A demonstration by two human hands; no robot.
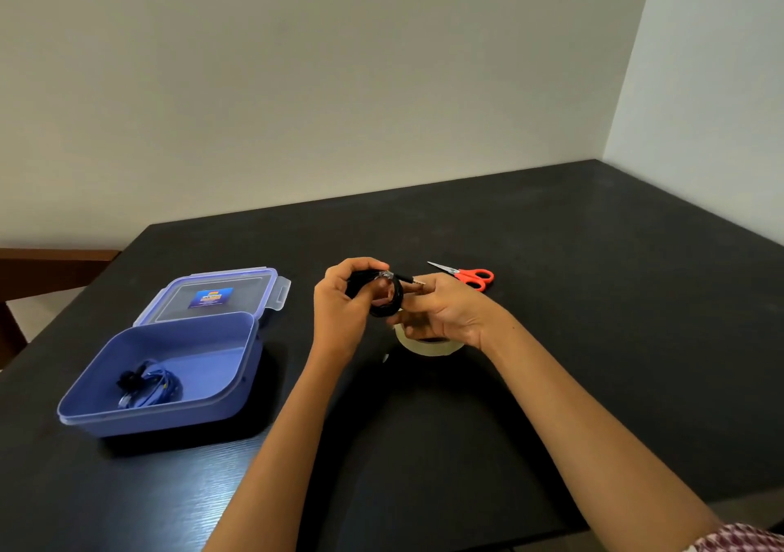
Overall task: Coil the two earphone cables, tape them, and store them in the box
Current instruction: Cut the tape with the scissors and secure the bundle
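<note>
Head view. Plain pale walls; a dark counter (594, 339) is set into the room corner. An open blue box (148, 420) stands near the counter's left edge, its lid (220, 292) flat behind it. One blue coiled cable (150, 384) already lies inside.

Above the counter's middle, the left hand (339, 309) curls its fingers round the left side of the black coil (392, 303). The right hand (445, 309), palm up, pinches the coil's right side just under the plug (413, 282). A shiny tape strip (388, 275) sits on the coil's top. The tape roll (428, 345) lies below the right hand, the scissors (466, 275) beyond it toward the far edge.

Judgement: taping step, nearly finished. To do it well: bunch the loops tight, wrap the strip fully round, press its end onto itself, leave the plug free.
</note>
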